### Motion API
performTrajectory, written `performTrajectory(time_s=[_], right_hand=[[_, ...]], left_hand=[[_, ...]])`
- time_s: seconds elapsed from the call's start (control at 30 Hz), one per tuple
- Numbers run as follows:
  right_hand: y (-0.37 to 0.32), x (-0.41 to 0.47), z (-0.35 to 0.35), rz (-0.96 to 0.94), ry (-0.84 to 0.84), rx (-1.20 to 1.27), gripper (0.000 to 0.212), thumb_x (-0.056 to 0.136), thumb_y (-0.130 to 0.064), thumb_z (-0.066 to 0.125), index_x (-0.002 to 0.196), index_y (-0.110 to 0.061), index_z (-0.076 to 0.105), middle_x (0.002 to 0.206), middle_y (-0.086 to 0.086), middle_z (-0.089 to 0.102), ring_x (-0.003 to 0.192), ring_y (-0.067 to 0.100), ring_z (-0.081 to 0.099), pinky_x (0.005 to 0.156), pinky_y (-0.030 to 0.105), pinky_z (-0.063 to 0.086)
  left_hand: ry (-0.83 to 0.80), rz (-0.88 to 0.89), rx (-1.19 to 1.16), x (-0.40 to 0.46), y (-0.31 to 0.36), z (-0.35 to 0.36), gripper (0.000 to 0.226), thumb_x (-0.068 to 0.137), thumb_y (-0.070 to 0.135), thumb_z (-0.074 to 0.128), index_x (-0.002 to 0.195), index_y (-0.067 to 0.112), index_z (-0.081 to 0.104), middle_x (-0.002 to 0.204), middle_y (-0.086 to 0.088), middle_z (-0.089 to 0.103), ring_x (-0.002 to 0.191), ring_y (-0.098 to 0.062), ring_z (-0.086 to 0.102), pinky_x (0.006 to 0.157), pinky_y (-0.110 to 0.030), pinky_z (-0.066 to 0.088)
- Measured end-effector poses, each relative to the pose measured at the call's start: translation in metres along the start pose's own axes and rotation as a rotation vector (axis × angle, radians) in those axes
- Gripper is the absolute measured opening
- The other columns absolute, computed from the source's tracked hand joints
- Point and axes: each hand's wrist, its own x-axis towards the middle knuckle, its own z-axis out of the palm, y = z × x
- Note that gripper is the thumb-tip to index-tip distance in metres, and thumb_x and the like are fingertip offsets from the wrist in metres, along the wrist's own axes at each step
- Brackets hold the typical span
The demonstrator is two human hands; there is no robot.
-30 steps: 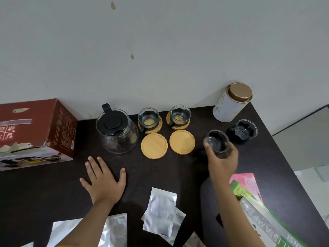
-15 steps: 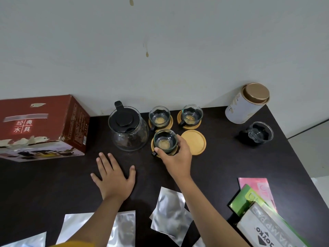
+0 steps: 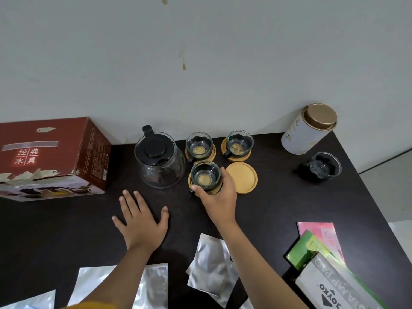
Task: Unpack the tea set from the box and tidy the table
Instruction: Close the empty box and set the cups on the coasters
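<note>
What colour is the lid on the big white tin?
Gold, seen in the head view: tin lid.

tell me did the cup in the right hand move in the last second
Yes. The cup went left, from near the white tin onto the coaster beside the teapot, the right hand gripping it.

Seen from a single head-worn wide-angle camera, looking forward and steeply down across a dark table [image 3: 278, 210] toward a pale wall [image 3: 200, 63]; hands close below the lens, teapot [image 3: 159, 161] and box [image 3: 51, 157] farther off. No second view to overlap.
</note>
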Motion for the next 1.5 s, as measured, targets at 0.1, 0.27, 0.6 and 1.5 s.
performTrajectory(time_s=[0.1,0.27,0.6,1.5], right_hand=[[0.003,0.004,-0.018,0.028,0.05,-0.014,0.096,0.067,-0.041,0.084,0.143,-0.009,0.037,0.142,0.002,0.045,0.133,0.014,0.039,0.111,0.031,0.035],[0.021,0.038,-0.077,0.142,0.547,0.058,0.078,0.074,-0.027,0.081,0.137,-0.001,0.043,0.13,0.012,0.049,0.121,0.021,0.05,0.104,0.035,0.042],[0.076,0.111,-0.173,0.484,0.828,0.187,0.114,0.062,-0.04,0.087,0.148,-0.004,0.021,0.148,0.014,0.029,0.137,0.031,0.031,0.112,0.042,0.033],[0.035,0.029,-0.077,-0.062,0.094,0.052,0.072,0.064,-0.034,0.088,0.125,-0.032,0.049,0.122,-0.012,0.059,0.117,0.005,0.054,0.1,0.036,0.048]], left_hand=[[0.004,0.0,0.003,0.0,-0.001,0.001,0.096,0.079,0.067,0.02,0.151,0.005,0.013,0.16,-0.017,0.003,0.147,-0.031,0.0,0.108,-0.066,0.014],[0.002,-0.001,0.0,0.001,-0.001,0.002,0.094,0.082,0.067,0.025,0.151,0.004,0.012,0.16,-0.017,0.003,0.147,-0.031,0.0,0.108,-0.066,0.014],[0.005,-0.006,-0.015,0.001,0.001,-0.001,0.095,0.08,0.066,0.025,0.151,0.005,0.012,0.16,-0.017,0.003,0.147,-0.031,0.0,0.108,-0.066,0.013],[0.016,-0.012,0.001,0.001,0.0,0.002,0.09,0.088,0.058,0.046,0.151,0.005,0.011,0.16,-0.017,0.001,0.147,-0.031,-0.001,0.109,-0.065,0.013]])
